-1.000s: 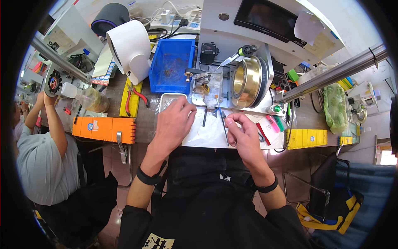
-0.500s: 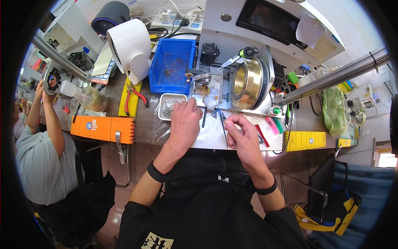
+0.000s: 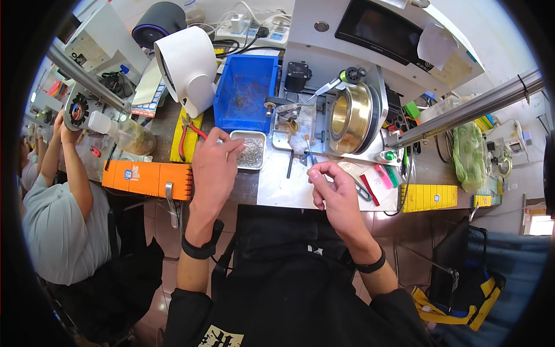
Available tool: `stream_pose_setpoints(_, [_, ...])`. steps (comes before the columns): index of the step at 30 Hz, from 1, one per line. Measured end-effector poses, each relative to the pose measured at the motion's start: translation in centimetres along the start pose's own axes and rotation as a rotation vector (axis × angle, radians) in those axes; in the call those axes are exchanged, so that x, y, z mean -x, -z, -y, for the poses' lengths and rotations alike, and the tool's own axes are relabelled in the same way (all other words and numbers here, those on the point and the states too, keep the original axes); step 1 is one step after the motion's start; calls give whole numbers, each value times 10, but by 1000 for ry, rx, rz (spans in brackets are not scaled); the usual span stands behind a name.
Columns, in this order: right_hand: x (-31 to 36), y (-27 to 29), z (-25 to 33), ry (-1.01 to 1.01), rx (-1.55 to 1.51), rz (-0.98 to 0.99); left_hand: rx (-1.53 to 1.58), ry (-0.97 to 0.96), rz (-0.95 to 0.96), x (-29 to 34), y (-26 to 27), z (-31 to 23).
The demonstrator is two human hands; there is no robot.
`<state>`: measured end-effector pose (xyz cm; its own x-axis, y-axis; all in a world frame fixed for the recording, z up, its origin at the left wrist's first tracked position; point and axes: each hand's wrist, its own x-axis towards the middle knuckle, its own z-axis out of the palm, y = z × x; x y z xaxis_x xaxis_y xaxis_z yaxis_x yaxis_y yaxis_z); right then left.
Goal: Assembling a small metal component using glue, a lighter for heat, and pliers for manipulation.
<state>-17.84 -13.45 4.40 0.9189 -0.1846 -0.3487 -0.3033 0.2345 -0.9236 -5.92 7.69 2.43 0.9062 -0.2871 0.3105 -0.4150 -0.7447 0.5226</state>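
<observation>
My left hand [image 3: 215, 168] is raised beside the left edge of a small white tray [image 3: 265, 151] of tiny metallic pieces. Its fingers are partly bent and apart, with nothing seen in them. Over the white work sheet [image 3: 277, 194], my right hand [image 3: 336, 194] is closed in a thumb-and-finger pinch; whatever sits in it is too small to make out. Just beyond those fingertips lies a thin stick with an orange tip [image 3: 308, 140], its lower part hidden by the hand. A short dark rod [image 3: 289, 164] rests on the sheet between the tray and my right hand.
Behind the tray stands a blue bin [image 3: 245, 121]. A machine with a brass-coloured wheel [image 3: 347, 118] occupies the back right. Red-handled pliers [image 3: 184, 141] lie on a yellow block, near an orange block [image 3: 147, 178]. At far left, a co-worker's arm [image 3: 75, 168] holds a black reel.
My left hand has moved left, from over the work sheet to the tray's left side, and its fingers have spread. My right hand stays in nearly the same place, still pinched.
</observation>
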Motion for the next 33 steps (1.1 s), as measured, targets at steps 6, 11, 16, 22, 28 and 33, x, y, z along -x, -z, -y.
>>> stream_pose_setpoints(6, [0,-5,4,268,216,-33,697,358,127,9,12,-58])
stream_pose_setpoints(11, [-7,-15,10,742,589,-121,848,266,185,20,-2,-81])
stream_pose_setpoints(16, [-8,-17,6,673,471,-123,792,165,13,23,-7,-84])
stream_pose_setpoints(22, [-8,-12,9,126,-136,92,834,81,-78,24,-12,-87])
stream_pose_setpoints(28, [-13,-13,7,68,-293,39,812,109,-78,22,-18,-90])
stream_pose_setpoints(33, [-14,-17,6,35,-380,16,813,89,-66,21,-18,-90])
